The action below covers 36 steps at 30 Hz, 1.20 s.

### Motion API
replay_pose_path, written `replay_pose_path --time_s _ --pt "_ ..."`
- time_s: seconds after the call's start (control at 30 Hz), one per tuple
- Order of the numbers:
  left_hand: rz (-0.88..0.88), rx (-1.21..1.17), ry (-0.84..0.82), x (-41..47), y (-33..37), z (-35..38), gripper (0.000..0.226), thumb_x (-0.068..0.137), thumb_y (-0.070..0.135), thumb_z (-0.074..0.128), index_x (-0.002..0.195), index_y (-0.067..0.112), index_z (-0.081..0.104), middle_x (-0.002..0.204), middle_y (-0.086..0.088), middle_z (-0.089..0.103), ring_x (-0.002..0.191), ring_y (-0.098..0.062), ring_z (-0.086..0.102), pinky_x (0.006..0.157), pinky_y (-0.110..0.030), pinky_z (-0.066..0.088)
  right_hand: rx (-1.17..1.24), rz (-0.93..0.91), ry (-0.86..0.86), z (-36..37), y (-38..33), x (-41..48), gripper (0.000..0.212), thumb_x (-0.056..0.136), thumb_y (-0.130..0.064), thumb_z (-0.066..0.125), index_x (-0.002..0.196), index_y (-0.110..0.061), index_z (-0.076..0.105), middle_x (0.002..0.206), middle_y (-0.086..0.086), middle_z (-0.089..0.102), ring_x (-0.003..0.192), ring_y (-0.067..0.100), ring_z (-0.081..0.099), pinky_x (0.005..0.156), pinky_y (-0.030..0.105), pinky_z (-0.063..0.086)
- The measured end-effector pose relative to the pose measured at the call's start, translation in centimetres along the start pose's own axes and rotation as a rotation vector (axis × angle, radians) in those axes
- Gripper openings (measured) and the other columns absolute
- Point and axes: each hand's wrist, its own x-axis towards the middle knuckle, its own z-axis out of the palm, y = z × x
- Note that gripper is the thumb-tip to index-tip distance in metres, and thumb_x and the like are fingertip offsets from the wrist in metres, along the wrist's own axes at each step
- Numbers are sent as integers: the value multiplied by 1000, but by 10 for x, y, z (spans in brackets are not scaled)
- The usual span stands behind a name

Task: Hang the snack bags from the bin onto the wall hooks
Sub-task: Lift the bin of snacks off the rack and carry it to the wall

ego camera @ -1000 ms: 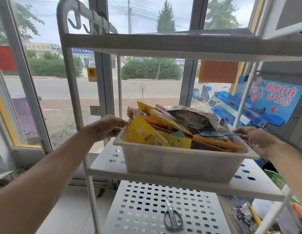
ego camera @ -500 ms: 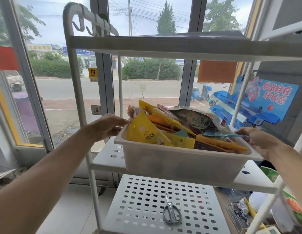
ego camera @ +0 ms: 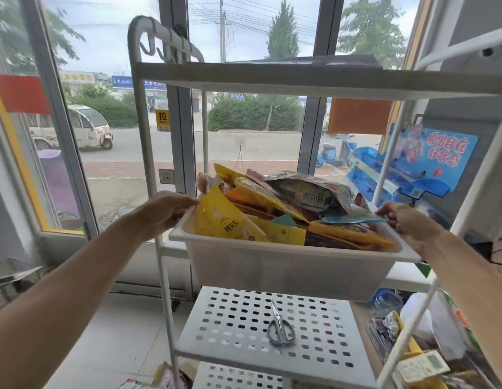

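1. At the left we see a glass door (ego camera: 117, 164) and open floor (ego camera: 117, 332) beside the white rack (ego camera: 300, 77).
2. Our left hand (ego camera: 165, 211) curls over the bin (ego camera: 272, 268)'s left rim. Snack bags (ego camera: 230, 223) fill the bin, above the scissors (ego camera: 280, 329) on the perforated shelf (ego camera: 230, 332).
3. Our right hand (ego camera: 409, 224) grips the right rim.

A single wide-angle view from the person's head faces forward and slightly down at the white rack (ego camera: 300, 80), near enough that the bin (ego camera: 272, 265) fills the middle (straight edges bow outward), with the window (ego camera: 109, 164) behind.
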Motion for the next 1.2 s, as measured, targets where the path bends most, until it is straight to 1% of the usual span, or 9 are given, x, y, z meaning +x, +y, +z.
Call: replay_pose_path --time_s 0.13,0.23,0.3,0.43,0.67,0.77,0.9,1.03,1.2 --pt "17 -25 -7 -26 4 -1 16 94 8 55 92 -5 65 72 -11 64 55 -15 63 51 -20 53 -15 -11 5 0 5 -22 11 95 -16 47 86 -11 50 76 6 44 45 10 55 34 14 40" --pt "-1 -8 -17 -49 0 -9 28 82 16 68 102 -4 63 88 -15 55 67 -21 58 58 -25 53 1 -29 9 2 10 -46 17 95 -13 45 79 -11 47 64 6 48 29 3 47 29 14 35" --pt "-8 4 -5 -66 -3 -13 28 86 14 67 106 -4 63 91 -15 51 69 -22 54 60 -26 52 8 -25 19 2 15 -62 17 96 -15 46 79 -11 48 61 6 50 37 9 52 32 15 39" --pt "-4 -26 3 -104 -8 -18 22 94 7 56 106 -9 65 76 -11 55 55 -14 56 52 -20 52 -18 17 32 7 30 -95 15 92 -23 50 94 -10 53 74 10 54 63 22 52 55 31 49" --pt "-23 -89 27 -158 -34 -38 23 91 8 59 108 -6 67 85 -11 54 66 -17 49 55 -20 50 19 12 28 21 51 -141 13 92 -20 50 83 -13 54 57 6 58 47 18 57 38 22 47" --pt "-5 -112 52 -181 -39 -43 19 92 4 57 104 0 70 84 -11 65 64 -15 59 57 -19 53 9 18 25 27 55 -152 16 91 -19 50 77 -13 52 45 3 56 36 15 54 36 21 45" --pt "5 -108 112 -214 -45 -53 23 87 8 61 108 2 69 83 -7 72 69 -17 64 62 -23 55 -27 6 -28 40 61 -164 11 89 -20 52 80 -13 54 53 6 58 44 18 55 45 27 47" --pt "14 -102 209 -253 -55 -64 23 91 8 59 111 4 68 86 -8 73 74 -20 65 67 -27 55 -42 -12 -97 57 70 -171 11 90 -18 52 79 -15 53 56 5 56 43 15 53 40 22 45" --pt "-30 -52 271 -317 -79 -79 27 94 16 59 119 7 66 105 -14 70 95 -30 65 91 -45 49 -105 -37 -207 87 97 -174 13 86 -15 52 74 -19 51 67 4 42 52 15 37 48 28 30"
